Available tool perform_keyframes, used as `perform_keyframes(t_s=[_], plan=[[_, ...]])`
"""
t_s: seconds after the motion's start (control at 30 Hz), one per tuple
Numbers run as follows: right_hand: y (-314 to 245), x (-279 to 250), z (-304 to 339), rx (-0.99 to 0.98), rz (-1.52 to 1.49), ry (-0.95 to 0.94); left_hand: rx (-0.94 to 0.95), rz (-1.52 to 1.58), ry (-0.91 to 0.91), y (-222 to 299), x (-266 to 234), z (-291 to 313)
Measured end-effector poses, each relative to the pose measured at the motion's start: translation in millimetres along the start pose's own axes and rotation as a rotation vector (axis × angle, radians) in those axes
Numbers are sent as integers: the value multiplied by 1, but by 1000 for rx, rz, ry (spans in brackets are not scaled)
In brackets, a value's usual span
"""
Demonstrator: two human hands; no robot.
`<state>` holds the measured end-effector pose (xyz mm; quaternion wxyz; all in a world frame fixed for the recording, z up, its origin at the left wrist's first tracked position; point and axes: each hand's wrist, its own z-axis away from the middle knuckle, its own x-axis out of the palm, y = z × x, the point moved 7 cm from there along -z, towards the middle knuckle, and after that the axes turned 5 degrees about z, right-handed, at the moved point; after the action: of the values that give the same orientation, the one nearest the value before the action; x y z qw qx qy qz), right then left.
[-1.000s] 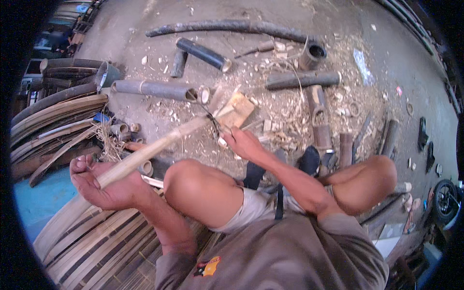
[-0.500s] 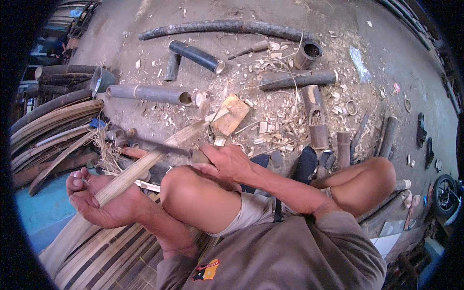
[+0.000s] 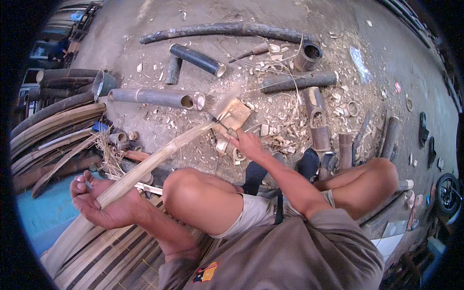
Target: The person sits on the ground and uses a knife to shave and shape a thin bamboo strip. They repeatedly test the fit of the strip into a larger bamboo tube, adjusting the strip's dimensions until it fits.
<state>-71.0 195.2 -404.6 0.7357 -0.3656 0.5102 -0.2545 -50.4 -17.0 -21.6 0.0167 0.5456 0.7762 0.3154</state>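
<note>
My left hand (image 3: 112,205) is closed around a long pale bamboo strip (image 3: 154,163) at the lower left, palm turned up. The strip slants up and away past my bent knee, and its far end splits and blurs near a small wooden block (image 3: 243,114) on the ground. My right hand (image 3: 248,144) grips the handle of a knife (image 3: 232,132). Its dark blade lies at the strip's far end, beside the block; I cannot tell how deep it sits in the bamboo.
Bamboo tubes (image 3: 154,97) and wood shavings (image 3: 278,118) lie across the floor ahead. A narrow pointed tool (image 3: 256,50) with a wooden handle rests farther off. Bamboo strips (image 3: 53,126) are stacked at the left, and slats (image 3: 121,251) lie below my left arm.
My right hand has moved forward and to the right with the knife, from beside my knee to the strip's far end. The left hand stays nearly in place on the strip.
</note>
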Motion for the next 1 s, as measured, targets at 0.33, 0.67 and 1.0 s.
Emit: perform_keyframes(t_s=[0.33, 0.67, 1.0], plan=[[-40, -3, 14, -217, 80, 150, -56, -8, 61, 0, -6, 2], [-26, -38, 0, 95, -367, 29, -95, 10, 93, -12, 18, 6], [-41, -90, -19, -676, 63, 878, -327, -5, 121, -50, -8, -30]])
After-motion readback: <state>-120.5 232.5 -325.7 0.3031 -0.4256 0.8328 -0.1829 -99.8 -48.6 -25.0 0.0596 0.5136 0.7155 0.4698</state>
